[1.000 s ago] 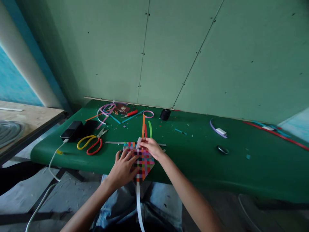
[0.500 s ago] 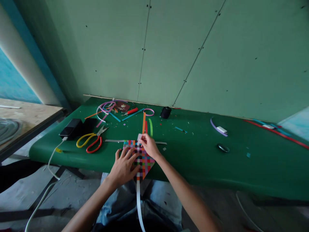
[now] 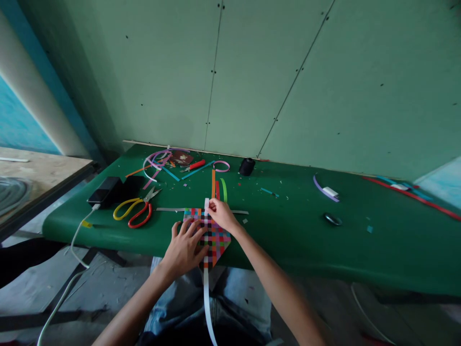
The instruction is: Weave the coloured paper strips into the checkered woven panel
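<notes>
A colourful woven mat of paper-like strips [image 3: 220,240] lies at the front edge of the green table. My left hand [image 3: 187,245] rests flat on its left part with fingers spread, covering some of the weave. A long white strip [image 3: 206,293] runs up through the weave and hangs off the table over my lap. At the mat's far edge, my right hand [image 3: 221,214] pinches the white strip near its upper end. Beyond it, an orange strip [image 3: 213,182], a red strip [image 3: 217,190] and a green strip [image 3: 224,190] stick out.
Scissors with yellow and red handles [image 3: 139,209] lie left of the mat, beside a black box [image 3: 105,191] with a white cable. Behind are loose strips [image 3: 158,161], red-handled pliers [image 3: 196,165] and a black spool [image 3: 247,166]. A dark oval object [image 3: 332,219] lies to the right.
The white strip's upper end now stands straighter and a little higher at my right fingers. My left hand stays pressed on the mat.
</notes>
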Available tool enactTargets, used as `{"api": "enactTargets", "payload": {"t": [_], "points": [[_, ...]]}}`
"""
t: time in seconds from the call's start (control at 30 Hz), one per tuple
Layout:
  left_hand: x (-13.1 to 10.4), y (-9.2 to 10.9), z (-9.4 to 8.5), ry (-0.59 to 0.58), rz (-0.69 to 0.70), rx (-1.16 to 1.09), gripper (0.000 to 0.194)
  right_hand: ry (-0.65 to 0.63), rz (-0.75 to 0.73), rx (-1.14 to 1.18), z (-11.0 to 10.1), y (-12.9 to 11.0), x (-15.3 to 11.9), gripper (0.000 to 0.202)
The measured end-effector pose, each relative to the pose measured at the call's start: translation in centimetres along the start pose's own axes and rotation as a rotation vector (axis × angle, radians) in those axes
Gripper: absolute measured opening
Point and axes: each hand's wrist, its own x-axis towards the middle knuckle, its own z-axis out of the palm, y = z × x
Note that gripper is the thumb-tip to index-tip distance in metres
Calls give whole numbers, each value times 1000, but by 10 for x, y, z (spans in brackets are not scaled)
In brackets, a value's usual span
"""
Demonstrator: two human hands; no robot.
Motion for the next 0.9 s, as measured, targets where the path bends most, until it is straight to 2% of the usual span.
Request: {"api": "enactTargets", "payload": {"t": [0.27, 0.47, 0.67, 0.9], "points": [[-1, 1, -1, 10, 0, 1, 45, 6, 82, 0, 1, -6, -1, 9], [-1, 0, 1, 24, 4, 4, 45, -92, 171, 9, -6, -16, 3, 8], [-1, 1, 0, 12, 13, 3, 46, -73, 129, -188, -11, -21, 0, 11], [-1, 1, 1, 14, 3, -5, 45, -147, 156, -353, -10, -29, 2, 16]]}}
